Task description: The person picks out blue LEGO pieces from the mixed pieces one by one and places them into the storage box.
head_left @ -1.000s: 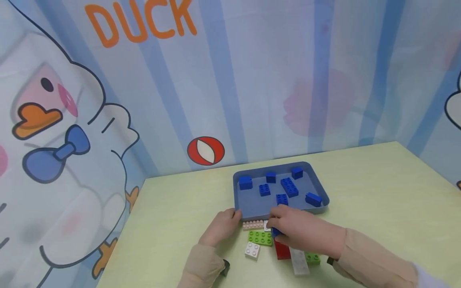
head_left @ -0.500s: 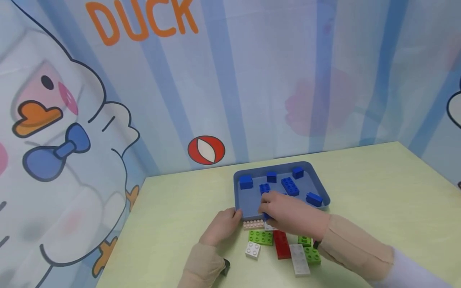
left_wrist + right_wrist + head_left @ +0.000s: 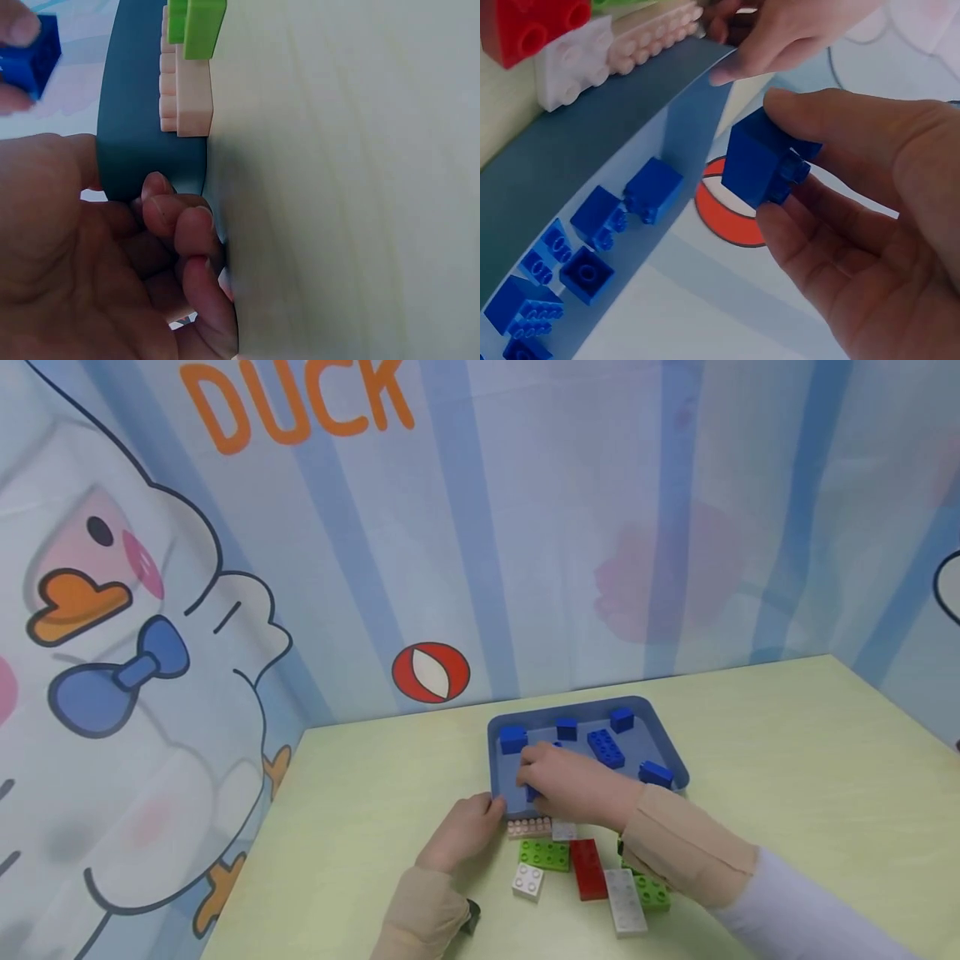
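Note:
My left hand (image 3: 463,832) grips the near left corner of the blue-grey tray (image 3: 507,777), thumb over the rim and fingers curled against the outer wall in the left wrist view. Over the tray's near left part, my right hand (image 3: 573,783) pinches a blue toy building brick (image 3: 751,159) between thumb and fingertips, its studs facing the palm. Further blue bricks lie spread in the tray, among them a long brick (image 3: 606,748), a sloped-looking one (image 3: 656,774) and a block (image 3: 513,740) at the far left. The right hand partly hides the tray floor.
On the table (image 3: 375,793) before the tray lie a pale pink brick (image 3: 529,827), a green brick (image 3: 545,855), a small white brick (image 3: 528,882), a red brick (image 3: 588,869) and a long white brick (image 3: 626,902). Another green brick (image 3: 652,892) lies beside it. A printed curtain hangs behind.
My right hand has moved left and away from me, carrying the blue brick from above the loose bricks to over the tray. My left hand stays on the tray corner.

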The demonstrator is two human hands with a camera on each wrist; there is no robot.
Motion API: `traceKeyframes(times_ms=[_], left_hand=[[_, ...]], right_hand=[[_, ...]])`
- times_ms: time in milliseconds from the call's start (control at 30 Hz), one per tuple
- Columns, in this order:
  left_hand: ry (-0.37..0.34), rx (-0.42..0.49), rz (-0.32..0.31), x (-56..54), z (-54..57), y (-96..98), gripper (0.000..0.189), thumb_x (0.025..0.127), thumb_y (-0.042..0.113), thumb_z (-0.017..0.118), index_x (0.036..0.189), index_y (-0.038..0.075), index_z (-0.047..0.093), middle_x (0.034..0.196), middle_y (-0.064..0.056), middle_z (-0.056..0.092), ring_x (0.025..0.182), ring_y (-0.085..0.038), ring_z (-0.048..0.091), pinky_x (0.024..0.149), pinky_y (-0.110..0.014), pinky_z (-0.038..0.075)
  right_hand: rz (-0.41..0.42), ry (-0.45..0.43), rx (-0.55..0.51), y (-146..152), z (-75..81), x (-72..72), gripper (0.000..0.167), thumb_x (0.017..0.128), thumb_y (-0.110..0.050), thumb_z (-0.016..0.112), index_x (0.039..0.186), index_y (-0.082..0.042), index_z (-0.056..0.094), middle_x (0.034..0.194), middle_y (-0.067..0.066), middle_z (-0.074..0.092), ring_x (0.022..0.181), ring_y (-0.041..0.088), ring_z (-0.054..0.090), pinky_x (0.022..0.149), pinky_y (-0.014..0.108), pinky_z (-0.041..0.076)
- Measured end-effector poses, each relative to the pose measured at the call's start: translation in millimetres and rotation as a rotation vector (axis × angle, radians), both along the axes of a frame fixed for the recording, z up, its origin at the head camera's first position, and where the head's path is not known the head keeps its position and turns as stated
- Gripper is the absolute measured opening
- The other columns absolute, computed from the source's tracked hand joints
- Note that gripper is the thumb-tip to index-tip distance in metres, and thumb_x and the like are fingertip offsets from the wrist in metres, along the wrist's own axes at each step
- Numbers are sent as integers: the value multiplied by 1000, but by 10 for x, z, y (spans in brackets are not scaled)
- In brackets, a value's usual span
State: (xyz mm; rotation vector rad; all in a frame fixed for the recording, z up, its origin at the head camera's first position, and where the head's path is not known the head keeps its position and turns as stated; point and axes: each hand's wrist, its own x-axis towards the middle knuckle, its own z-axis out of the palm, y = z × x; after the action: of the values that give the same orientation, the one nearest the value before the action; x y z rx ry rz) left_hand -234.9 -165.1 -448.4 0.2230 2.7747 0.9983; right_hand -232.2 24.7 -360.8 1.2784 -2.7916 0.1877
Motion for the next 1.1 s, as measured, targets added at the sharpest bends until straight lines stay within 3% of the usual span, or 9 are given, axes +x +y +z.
traceKeyframes(times_ms=[367,767,1100], left_hand=[[1,-4,-4,0,33,15,35,100,32,35,85,9,58,79,-7,58,68,-19,52,62,-34,42],[9,12,-9,11,31,-1,33,99,30,36,81,10,55,74,-7,55,66,-18,51,59,-33,42],[23,-3,-14,0,16,-6,33,99,29,36,78,10,54,69,-6,54,61,-17,50,56,-31,40]], right_hand=[[-38,-5,25,-154,-141,-254,22,80,-8,70,101,-11,70,93,0,59,89,15,54,78,27,48],[-123,-99,106,-357,-286,-376,23,83,-2,66,103,-12,70,96,0,60,93,16,54,81,29,48],[-128,-116,130,-419,-382,-470,22,84,0,64,100,-12,70,94,1,60,89,16,54,82,31,47]])
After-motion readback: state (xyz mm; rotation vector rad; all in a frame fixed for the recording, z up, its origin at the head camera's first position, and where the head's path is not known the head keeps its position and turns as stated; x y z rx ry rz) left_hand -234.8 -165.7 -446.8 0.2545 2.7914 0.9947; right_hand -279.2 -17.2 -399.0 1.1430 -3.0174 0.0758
